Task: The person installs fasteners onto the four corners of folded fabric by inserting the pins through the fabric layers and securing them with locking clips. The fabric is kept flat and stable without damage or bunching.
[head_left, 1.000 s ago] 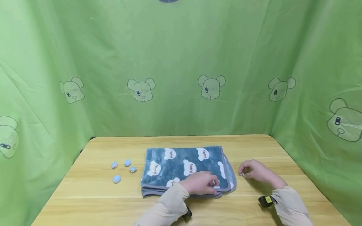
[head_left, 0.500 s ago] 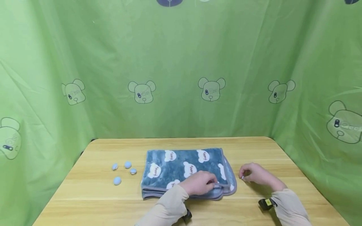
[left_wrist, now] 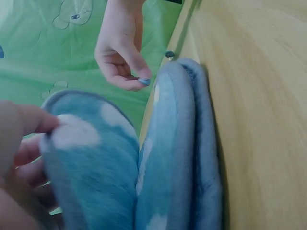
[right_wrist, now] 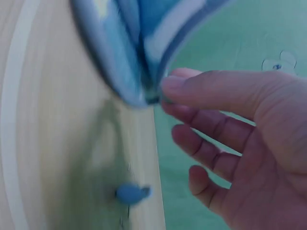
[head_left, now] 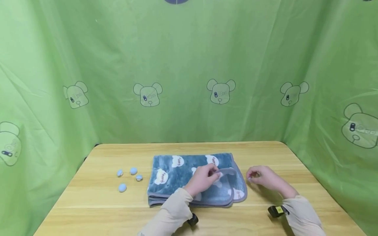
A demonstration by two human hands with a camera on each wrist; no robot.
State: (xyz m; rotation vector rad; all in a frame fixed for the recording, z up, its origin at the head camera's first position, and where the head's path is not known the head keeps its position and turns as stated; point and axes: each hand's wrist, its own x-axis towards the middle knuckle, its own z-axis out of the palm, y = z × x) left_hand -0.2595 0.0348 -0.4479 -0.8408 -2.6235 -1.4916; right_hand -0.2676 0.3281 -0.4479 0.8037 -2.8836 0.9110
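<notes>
A folded teal fleece blanket with white bear prints and grey edging lies mid-table. My left hand pinches the edge of its top layer and holds that corner folded up and back, baring the layer below. Beyond the blanket's right side, my right hand pinches a small light-blue pin between thumb and index finger; its needle is hidden now. In the right wrist view those fingertips overlap the blanket's corner, with the other fingers loosely bent. Another small blue piece stands on the table below the right hand.
Several light-blue mushroom-shaped pins lie on the wooden table left of the blanket. Green curtains with bear outlines hang behind and at both sides. Black wrist cameras sit under the sleeves.
My left hand has lifted the blanket's top corner and drawn it up and back. My right hand has shifted slightly left toward the blanket; the pin's needle, visible earlier, is now hidden.
</notes>
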